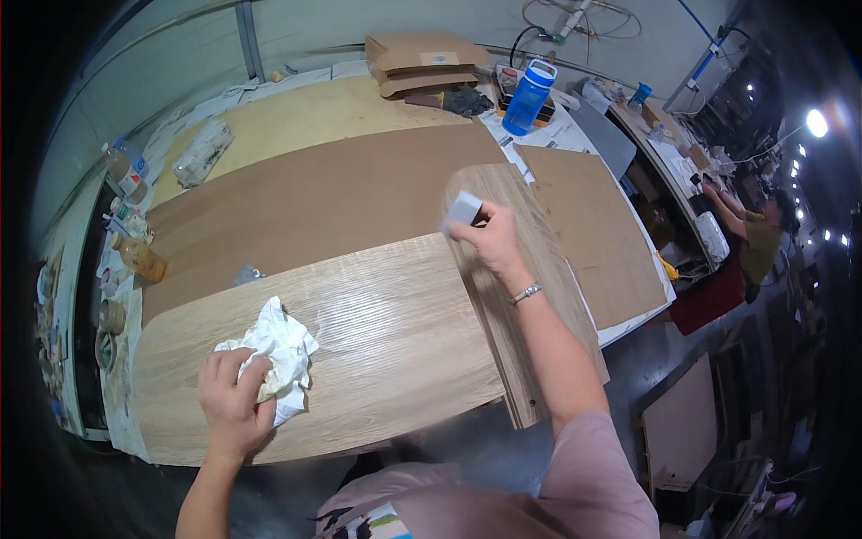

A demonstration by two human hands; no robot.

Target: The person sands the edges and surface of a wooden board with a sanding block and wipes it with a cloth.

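A large wood-grain panel with rounded left corners lies flat in front of me. My left hand is closed on a crumpled white cloth, pressed to the panel's left part. My right hand pinches a small light grey block, its edge slightly blurred. It is over the far end of a second, narrower wood-grain panel, which lies along the first one's right side. Whether the block touches that panel I cannot tell.
Brown board covers the table behind the panels. A blue bottle and cardboard boxes stand at the back. Along the left edge are a yellowish bottle and other containers. Another person sits at a bench far right.
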